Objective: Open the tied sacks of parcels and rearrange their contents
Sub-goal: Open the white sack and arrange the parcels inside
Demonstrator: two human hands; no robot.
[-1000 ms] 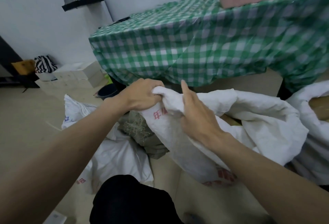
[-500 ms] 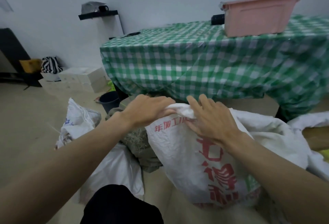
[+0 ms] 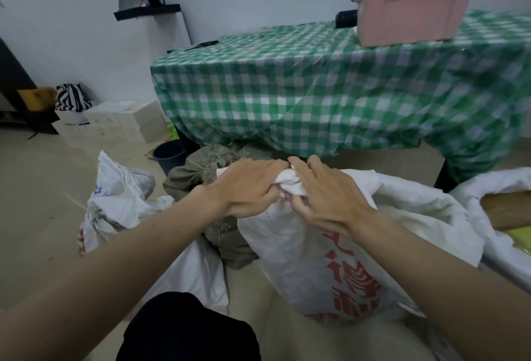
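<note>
On the beige floor [image 3: 34, 188], a white sack with red print [image 3: 330, 260] stands before the desk [image 3: 316, 87], draped in green check and bearing a pink bin [image 3: 413, 16]. Left hand [image 3: 247, 185] and right hand [image 3: 330, 197] both grip its bunched neck. White boxes [image 3: 123, 119] line the wall.

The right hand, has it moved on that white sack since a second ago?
Yes. The right hand has shifted up the white sack to its bunched mouth, meeting the left hand.
</note>
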